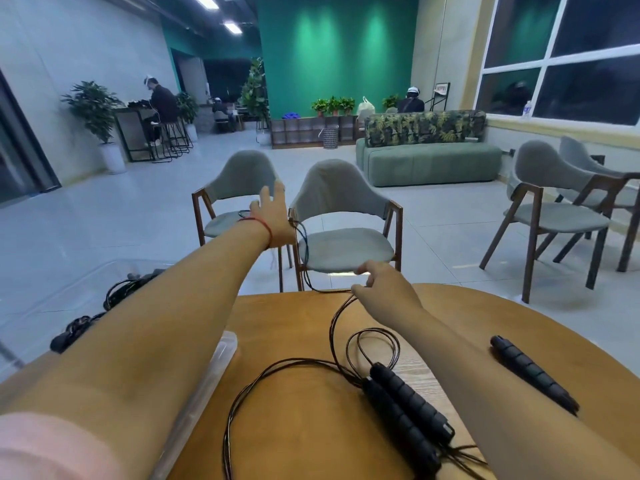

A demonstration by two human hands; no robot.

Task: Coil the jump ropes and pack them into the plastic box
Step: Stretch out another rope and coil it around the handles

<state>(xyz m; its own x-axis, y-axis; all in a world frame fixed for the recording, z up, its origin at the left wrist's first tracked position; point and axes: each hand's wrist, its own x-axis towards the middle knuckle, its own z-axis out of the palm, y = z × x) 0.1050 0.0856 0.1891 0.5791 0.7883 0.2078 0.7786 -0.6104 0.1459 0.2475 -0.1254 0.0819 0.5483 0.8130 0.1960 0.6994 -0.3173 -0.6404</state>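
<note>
A jump rope lies on the round wooden table (450,313): its two black foam handles (405,410) rest side by side near me, and its thin dark cord (287,367) loops across the tabletop. The cord runs to the table's far edge, where my right hand (384,289) pinches it. From there it rises to my left hand (275,220), stretched out over the chairs and holding the cord. Another black handle (533,372) lies on the table by my right forearm. The clear plastic box (55,299) stands at the left with coiled black ropes (121,292) inside.
Two grey chairs (339,216) with wooden frames stand just past the table. More chairs (554,202) are at the right and a green sofa (433,161) is behind. People sit far back in the room.
</note>
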